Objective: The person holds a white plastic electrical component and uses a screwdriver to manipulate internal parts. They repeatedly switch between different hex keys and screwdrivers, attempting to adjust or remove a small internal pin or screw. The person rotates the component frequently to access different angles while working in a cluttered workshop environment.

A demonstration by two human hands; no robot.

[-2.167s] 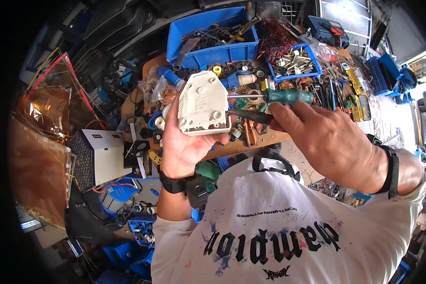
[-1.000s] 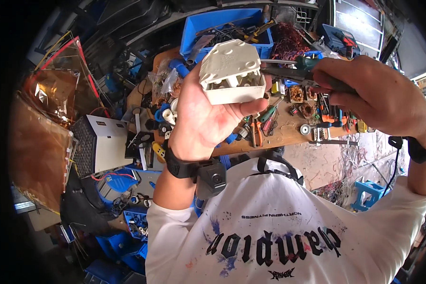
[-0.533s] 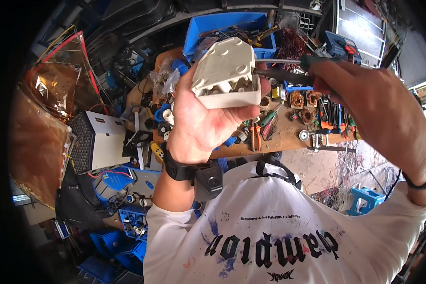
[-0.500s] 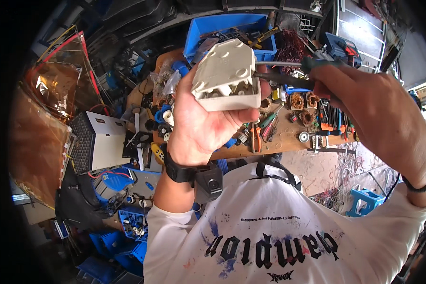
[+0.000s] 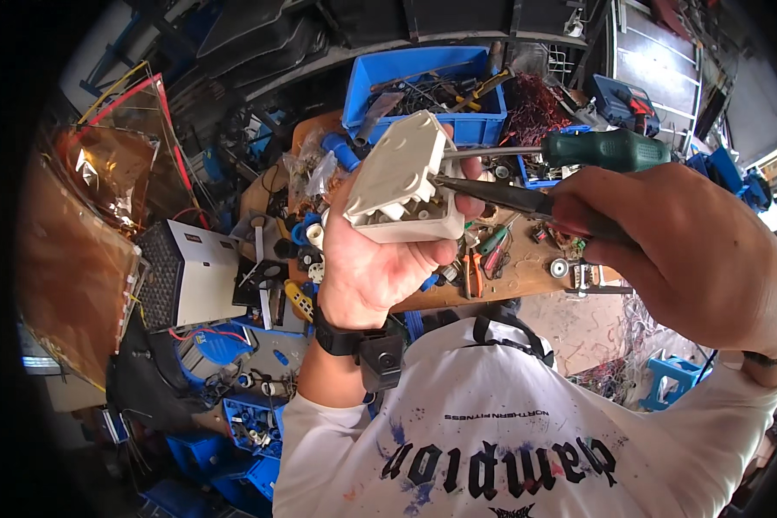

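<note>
2 hands (image 5: 367,272), 1 casing (image 5: 395,173)
At the casing: 1 screwdriver (image 5: 609,149) and 1 pair of pliers (image 5: 509,197). Worn: 2 wrist straps (image 5: 338,340). Around: 1 large bin (image 5: 470,129), 1 drill case (image 5: 609,92), 1 stool (image 5: 678,367), 1 orange-handled tool (image 5: 478,276); the small parts (image 5: 316,234) on the bench (image 5: 522,269) are too jumbled to count.

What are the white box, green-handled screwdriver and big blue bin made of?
White box: probably matte moulded plastic; raised discs share its colour.
Green-handled screwdriver: handle likely smooth plastic, slight sheen; shaft grey and shiny, apparently steel.
Blue bin: probably plastic, going by smooth, evenly coloured walls.
</note>
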